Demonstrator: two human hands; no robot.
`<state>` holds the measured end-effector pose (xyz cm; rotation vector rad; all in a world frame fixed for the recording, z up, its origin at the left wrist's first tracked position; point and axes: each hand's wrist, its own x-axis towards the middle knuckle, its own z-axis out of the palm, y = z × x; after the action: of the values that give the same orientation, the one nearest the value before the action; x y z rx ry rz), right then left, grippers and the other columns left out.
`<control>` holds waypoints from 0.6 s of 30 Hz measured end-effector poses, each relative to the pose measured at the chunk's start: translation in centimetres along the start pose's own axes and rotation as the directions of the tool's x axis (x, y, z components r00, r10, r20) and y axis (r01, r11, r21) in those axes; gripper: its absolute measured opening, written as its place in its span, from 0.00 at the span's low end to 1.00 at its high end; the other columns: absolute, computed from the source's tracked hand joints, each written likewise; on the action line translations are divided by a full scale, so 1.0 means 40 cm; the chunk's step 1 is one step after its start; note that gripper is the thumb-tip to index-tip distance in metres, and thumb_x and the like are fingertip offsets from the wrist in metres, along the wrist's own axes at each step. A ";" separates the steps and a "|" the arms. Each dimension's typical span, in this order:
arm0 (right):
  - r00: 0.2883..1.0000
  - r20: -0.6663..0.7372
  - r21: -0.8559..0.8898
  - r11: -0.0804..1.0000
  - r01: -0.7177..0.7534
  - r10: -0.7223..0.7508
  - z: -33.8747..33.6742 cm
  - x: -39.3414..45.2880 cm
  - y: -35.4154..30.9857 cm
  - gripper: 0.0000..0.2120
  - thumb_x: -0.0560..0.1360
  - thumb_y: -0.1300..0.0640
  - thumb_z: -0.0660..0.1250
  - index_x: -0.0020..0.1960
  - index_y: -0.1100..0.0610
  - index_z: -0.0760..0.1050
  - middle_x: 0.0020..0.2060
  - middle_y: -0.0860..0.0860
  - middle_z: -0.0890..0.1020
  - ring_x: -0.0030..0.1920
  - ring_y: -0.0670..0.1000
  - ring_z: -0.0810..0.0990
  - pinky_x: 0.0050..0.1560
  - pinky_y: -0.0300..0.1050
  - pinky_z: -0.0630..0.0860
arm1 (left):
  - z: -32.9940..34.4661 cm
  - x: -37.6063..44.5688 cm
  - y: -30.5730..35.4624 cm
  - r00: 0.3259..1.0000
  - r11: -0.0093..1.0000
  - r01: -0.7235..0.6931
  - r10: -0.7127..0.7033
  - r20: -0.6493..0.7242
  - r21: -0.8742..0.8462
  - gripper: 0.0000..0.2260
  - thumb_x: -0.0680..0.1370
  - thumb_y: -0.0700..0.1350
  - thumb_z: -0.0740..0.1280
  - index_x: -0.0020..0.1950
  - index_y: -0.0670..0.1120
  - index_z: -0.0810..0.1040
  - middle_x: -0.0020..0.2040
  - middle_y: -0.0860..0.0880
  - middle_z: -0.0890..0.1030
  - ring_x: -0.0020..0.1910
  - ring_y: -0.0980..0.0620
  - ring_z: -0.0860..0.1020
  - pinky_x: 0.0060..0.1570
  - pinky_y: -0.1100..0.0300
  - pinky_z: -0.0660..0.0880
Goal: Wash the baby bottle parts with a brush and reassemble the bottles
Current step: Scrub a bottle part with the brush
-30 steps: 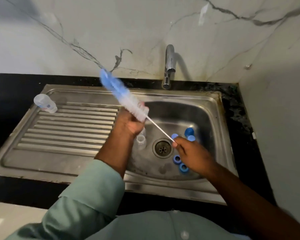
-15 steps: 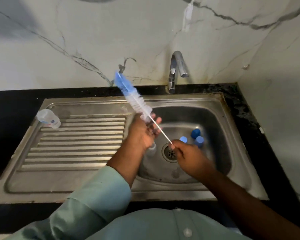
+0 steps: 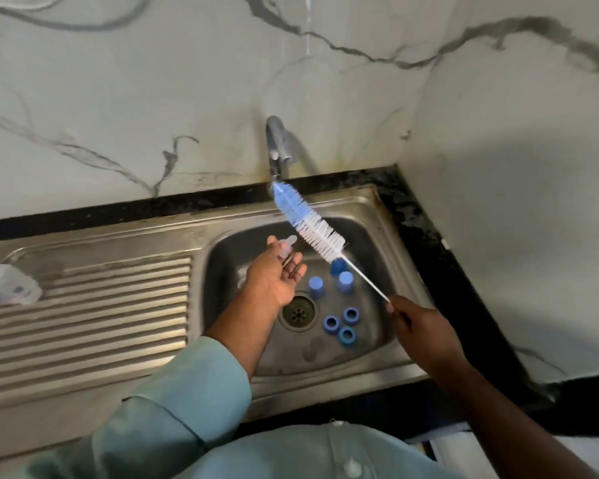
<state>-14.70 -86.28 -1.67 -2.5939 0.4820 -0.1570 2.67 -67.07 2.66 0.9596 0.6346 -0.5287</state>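
So the steel sink [image 3: 377,216] takes up most of the view, set in a black tabletop [image 3: 464,305], drainboard on the left. A clear bottle [image 3: 7,283] lies on its side at the drainboard's far left edge. The bottle brush [image 3: 308,226] is the long thing here: its axis runs diagonally, blue bristle tip pointing up-left just under the tap [image 3: 276,146], thin wire handle coming down-right into the right hand [image 3: 426,326], whose grip is clenched round the handle end. The left hand [image 3: 274,274] is palm up with fingers relaxed over the basin, a clear nipple [image 3: 287,244] resting on its fingertips, just left of the bristles. Down in the basin: three blue caps [image 3: 315,286] and three blue rings [image 3: 332,324] near the drain [image 3: 297,314].
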 end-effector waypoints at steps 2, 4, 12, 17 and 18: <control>0.994 -0.040 0.033 0.995 -0.096 0.097 -0.011 0.008 0.053 0.09 0.78 0.50 0.61 0.55 0.49 0.77 0.37 0.56 0.82 0.40 0.61 0.81 0.40 0.49 0.76 | 0.053 0.016 -0.051 0.999 0.995 0.024 -0.028 0.042 0.098 0.14 0.81 0.43 0.66 0.66 0.50 0.77 0.51 0.50 0.84 0.41 0.54 0.79 0.41 0.58 0.76; 0.982 -0.080 0.020 0.986 -0.168 0.169 -0.020 0.022 0.101 0.09 0.78 0.52 0.61 0.54 0.50 0.78 0.45 0.55 0.82 0.46 0.61 0.81 0.44 0.49 0.75 | 0.110 0.026 -0.103 0.995 0.983 0.031 -0.047 0.085 0.180 0.12 0.81 0.44 0.66 0.64 0.46 0.79 0.59 0.49 0.83 0.41 0.55 0.79 0.41 0.60 0.76; 0.948 -0.188 -0.063 0.960 -0.274 0.259 -0.030 0.100 0.251 0.09 0.78 0.60 0.60 0.46 0.61 0.78 0.45 0.60 0.78 0.44 0.63 0.78 0.42 0.51 0.73 | 0.297 0.042 -0.274 0.982 0.962 -0.023 -0.028 0.185 0.272 0.06 0.78 0.38 0.68 0.42 0.43 0.76 0.40 0.49 0.84 0.40 0.53 0.78 0.50 0.56 0.77; 0.946 -0.226 -0.140 0.954 -0.266 0.231 -0.020 0.130 0.284 0.06 0.75 0.64 0.63 0.43 0.64 0.78 0.41 0.63 0.78 0.40 0.64 0.77 0.41 0.53 0.73 | 0.324 0.049 -0.307 0.982 0.955 -0.055 -0.002 0.191 0.293 0.08 0.75 0.35 0.71 0.38 0.43 0.76 0.30 0.52 0.83 0.36 0.55 0.78 0.48 0.59 0.78; 0.949 -0.238 -0.170 0.953 -0.252 0.209 -0.017 0.135 0.286 0.04 0.74 0.64 0.65 0.42 0.64 0.78 0.40 0.62 0.78 0.39 0.64 0.77 0.40 0.53 0.73 | 0.324 0.051 -0.305 0.982 0.957 -0.060 0.006 0.189 0.283 0.08 0.75 0.35 0.71 0.38 0.43 0.76 0.31 0.51 0.84 0.36 0.55 0.78 0.48 0.59 0.79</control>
<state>-13.32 -97.89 -6.58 -2.6991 0.9211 -0.3299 -0.66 -84.41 -0.33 1.1761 0.3772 -0.6849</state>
